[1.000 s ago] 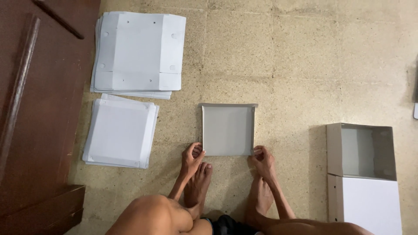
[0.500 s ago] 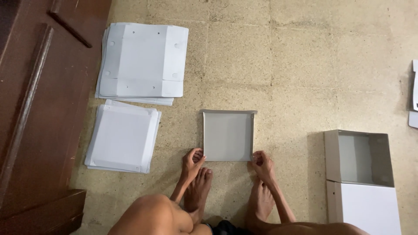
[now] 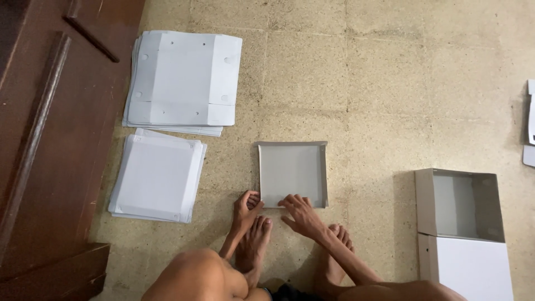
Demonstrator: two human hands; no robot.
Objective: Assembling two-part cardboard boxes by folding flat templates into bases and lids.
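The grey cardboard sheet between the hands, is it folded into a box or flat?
Partly folded: the grey sheet lies on the floor, its side edges turned up.

On the tiled floor [image 3: 390,83] a grey cardboard tray [image 3: 292,174] with low folded edges lies flat. The left hand [image 3: 246,205] touches its near left corner; the right hand [image 3: 301,214] lies spread on its near edge. Left of it sit two stacks of flat white box blanks [image 3: 183,81] [image 3: 157,175], beside a dark wooden door [image 3: 50,139]. At the right stands an open grey box [image 3: 462,203], touching a white box [image 3: 471,267].
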